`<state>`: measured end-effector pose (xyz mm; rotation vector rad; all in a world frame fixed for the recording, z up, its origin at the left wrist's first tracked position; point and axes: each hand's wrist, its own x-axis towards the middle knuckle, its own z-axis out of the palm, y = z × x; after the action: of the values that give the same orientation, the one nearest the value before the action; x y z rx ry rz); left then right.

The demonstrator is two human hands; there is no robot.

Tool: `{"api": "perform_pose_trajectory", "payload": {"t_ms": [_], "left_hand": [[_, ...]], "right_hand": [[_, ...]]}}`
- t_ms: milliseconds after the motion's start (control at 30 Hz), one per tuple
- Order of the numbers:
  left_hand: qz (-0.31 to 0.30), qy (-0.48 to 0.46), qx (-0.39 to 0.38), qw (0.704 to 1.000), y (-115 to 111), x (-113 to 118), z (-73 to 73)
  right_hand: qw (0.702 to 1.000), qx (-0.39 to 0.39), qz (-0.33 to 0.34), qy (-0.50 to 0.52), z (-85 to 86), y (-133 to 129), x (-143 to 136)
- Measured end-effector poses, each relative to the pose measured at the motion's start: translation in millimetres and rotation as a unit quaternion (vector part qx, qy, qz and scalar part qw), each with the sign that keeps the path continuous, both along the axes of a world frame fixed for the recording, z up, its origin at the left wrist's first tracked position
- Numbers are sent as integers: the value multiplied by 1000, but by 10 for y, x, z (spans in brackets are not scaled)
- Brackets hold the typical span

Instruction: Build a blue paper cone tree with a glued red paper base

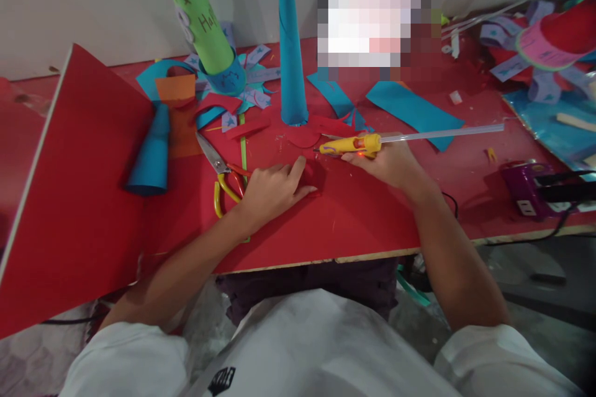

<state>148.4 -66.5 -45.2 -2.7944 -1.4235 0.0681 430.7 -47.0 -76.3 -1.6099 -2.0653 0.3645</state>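
Note:
My right hand [388, 164] grips a yellow glue gun [347, 144], its nozzle pointing left and a long clear glue stick [442, 134] coming out of its back. My left hand [277, 189] rests on the red board [344, 217] with index finger and thumb apart, nothing visible held in it. Just beyond the hands stands an upright blue paper tube [292, 62], with red paper petals [302, 136] spread around its base. Scissors [218, 164] with red and yellow handles lie beside my left hand, partly hidden by it.
At the left, a red panel [79, 186] stands tilted near a blue paper cone [151, 161]. Behind is a green paper tube [200, 18]. Blue paper strips [414, 111] lie at the right, with a purple box with cables [526, 189] near the table edge.

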Motion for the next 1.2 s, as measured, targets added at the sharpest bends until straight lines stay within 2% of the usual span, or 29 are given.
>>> {"api": "perform_pose_trajectory", "payload": {"t_ms": [167, 433, 867, 1100, 1200], "left_hand": [[-41, 6, 5, 999, 1, -12, -15], [-59, 24, -1, 998, 10, -18, -24], [-47, 47, -20, 998, -18, -5, 84], [-43, 34, -14, 998, -5, -25, 43], [-73, 21, -1, 997, -1, -41, 0]], "right_hand": [[999, 5, 49, 9, 10, -4, -75], [998, 11, 67, -15, -46, 4, -129], [998, 15, 61, -20, -37, 4, -122], [998, 29, 46, -29, -71, -1, -92], [998, 31, 53, -26, -76, 2, -88]]}}
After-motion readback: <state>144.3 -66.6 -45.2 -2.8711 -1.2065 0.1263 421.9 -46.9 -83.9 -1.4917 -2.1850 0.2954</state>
